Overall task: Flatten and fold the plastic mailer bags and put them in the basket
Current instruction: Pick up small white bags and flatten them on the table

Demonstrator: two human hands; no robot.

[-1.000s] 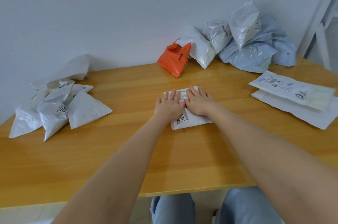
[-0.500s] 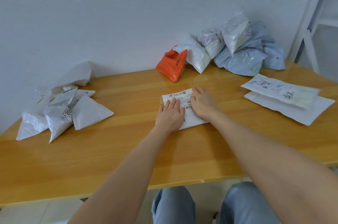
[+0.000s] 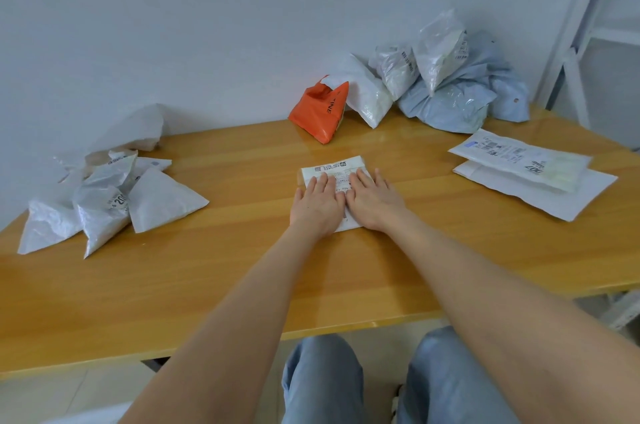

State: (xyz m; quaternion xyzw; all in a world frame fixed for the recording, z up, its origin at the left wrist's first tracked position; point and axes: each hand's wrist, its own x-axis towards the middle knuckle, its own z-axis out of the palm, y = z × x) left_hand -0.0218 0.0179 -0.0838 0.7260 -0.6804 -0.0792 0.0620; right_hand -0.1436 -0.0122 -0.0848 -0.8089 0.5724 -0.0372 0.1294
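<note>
Mid-table (image 3: 207,285), your left hand (image 3: 317,203) and right hand (image 3: 374,200) press flat, fingers together, on the folded white mailer (image 3: 332,167).

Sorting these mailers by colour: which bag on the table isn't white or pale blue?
The orange bag by the wall at the table's back, just left of the white and pale blue heap; it is the only brightly coloured one.

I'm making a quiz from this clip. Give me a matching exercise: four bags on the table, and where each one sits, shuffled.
Things:
1. orange bag
2. folded white mailer
3. flat labelled mailer
4. pale blue bags

Places:
A. under both hands
B. right side, lying on a larger white mailer
C. back middle, by the wall
D. back right corner pile

Pairs: 1-C, 2-A, 3-B, 4-D
</note>
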